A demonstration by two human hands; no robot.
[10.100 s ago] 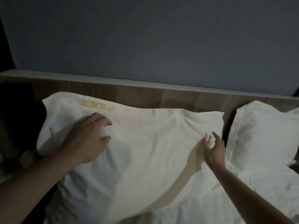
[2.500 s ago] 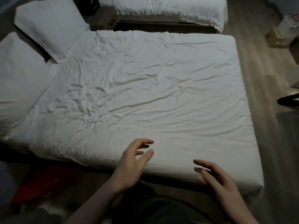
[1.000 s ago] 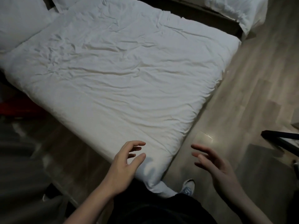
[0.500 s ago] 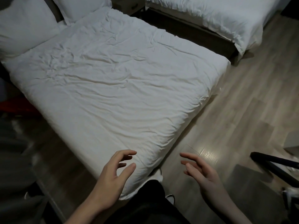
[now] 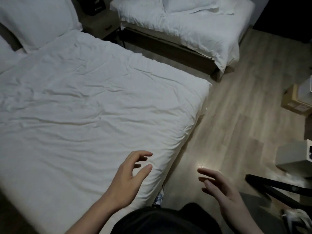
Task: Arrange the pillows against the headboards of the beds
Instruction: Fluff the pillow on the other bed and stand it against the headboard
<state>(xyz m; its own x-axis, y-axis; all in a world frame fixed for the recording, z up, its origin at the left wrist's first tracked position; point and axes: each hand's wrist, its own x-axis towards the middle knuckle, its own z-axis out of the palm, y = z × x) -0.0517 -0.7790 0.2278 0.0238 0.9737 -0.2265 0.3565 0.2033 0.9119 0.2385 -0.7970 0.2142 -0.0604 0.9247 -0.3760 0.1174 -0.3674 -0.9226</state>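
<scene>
Here the fingers (image 5: 143,155) of the left hand (image 5: 128,181) are spread apart and a bit curled, and they hold nothing. The fingers (image 5: 205,172) of the right hand (image 5: 221,191) are spread apart too, and they are empty as well. The left hand hangs over the near corner of the big bed (image 5: 84,115). The right hand hangs over the wood floor (image 5: 236,115), just beside that corner. Both bare arms come up from the bottom of the picture, over dark clothes. A bit of a light shoe (image 5: 158,198) peeks out by the bed edge.

The big bed has a white, wrinkly cover. At its far left end a white pillow (image 5: 37,19) leans up at the head of the bed. A second pillow (image 5: 5,56) sits just beside it at the left edge, and only a small part of it shows.

Across a strip of floor there is a smaller bed (image 5: 194,31) with a white cover. One white pillow (image 5: 182,4) lies flat on top of it, near the top edge of the picture. Between the two beds stands a small wood nightstand (image 5: 99,22) with a dark thing on it that is too dim to name.

On the right there is a cardboard box (image 5: 293,100), and lower down a dark bar of some furniture (image 5: 276,184).
</scene>
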